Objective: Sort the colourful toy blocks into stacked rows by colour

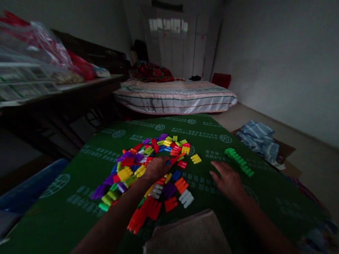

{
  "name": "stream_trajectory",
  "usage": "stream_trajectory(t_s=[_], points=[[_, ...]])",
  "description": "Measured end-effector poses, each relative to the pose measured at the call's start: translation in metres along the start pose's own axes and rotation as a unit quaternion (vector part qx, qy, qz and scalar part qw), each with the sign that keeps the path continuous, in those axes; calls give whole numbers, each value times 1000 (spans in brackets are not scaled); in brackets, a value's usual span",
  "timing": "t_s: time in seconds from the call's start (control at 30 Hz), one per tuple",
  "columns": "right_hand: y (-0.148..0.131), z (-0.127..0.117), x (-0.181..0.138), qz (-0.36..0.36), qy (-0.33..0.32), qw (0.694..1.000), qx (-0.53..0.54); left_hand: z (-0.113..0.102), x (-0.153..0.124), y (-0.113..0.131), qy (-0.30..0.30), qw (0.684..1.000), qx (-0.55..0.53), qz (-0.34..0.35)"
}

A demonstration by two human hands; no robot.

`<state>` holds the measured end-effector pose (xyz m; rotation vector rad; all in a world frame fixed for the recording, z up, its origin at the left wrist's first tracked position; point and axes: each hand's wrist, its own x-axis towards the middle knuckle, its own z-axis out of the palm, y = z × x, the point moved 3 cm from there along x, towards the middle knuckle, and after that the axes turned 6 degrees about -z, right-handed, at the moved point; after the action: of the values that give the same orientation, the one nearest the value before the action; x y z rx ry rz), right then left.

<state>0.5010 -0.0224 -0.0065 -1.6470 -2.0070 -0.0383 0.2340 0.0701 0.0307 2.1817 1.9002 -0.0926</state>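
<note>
My left hand (pixel 158 167) is over a loose pile of colourful plastic building blocks (pixel 125 173). Its fingers are closed, and a small dark blue block (pixel 168 162) shows at the fingertips. To the right of the pile, my right hand (pixel 228 179) hovers low with thumb and fingers apart and holds nothing. A row of joined green blocks (pixel 238 162) lies just beyond it on the right. Between my hands sit a yellow block (pixel 196 158) and a red block (pixel 182 164). White blocks (pixel 186 198) and orange-red blocks (pixel 171 204) lie at the pile's near edge.
A green printed board (pixel 212 141) forms the work surface. Folded brown material (pixel 189 234) is at its near edge. A blue container (pixel 34 190) stands left, below a side table with plastic bags (pixel 45 49). A bed (pixel 174 97) is behind; blue striped cloth (pixel 256 137) lies right.
</note>
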Motion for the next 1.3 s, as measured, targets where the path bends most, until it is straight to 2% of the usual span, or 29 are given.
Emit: stream_trajectory(t_s=[0.13,0.3,0.37,0.43,0.53,0.67,0.8,0.9,0.97,1.1,1.2,1.3], points=[[-62,25,22,-74,-67,992,75,-2,-13,6,7,1000,-15,16],[-103,42,51,-164,-127,978,29,0,-33,9,4,998,-41,52],[-109,47,57,-182,-168,969,6,1,-39,7,0,997,-47,57],[-108,51,60,-168,-189,968,-10,-1,-41,1,1,997,-52,49],[-104,57,61,-132,-158,978,-10,-10,-38,-13,19,997,-67,24],[-99,67,56,-131,-120,984,19,-29,-35,-37,59,994,-96,11],[-96,69,50,-139,-85,986,28,-37,-51,-68,70,993,-96,2],[-102,68,45,-157,-88,983,29,-30,-73,-86,64,995,-77,-14],[-112,66,42,-179,-95,979,37,-21,-89,-90,57,996,-61,-11],[-144,65,42,-251,-135,956,64,-2,-110,-80,56,997,-36,32],[-170,69,49,-310,-179,931,70,9,-116,-76,61,998,-30,18],[-187,79,61,-329,-214,918,55,15,-120,-77,69,997,-31,11]])
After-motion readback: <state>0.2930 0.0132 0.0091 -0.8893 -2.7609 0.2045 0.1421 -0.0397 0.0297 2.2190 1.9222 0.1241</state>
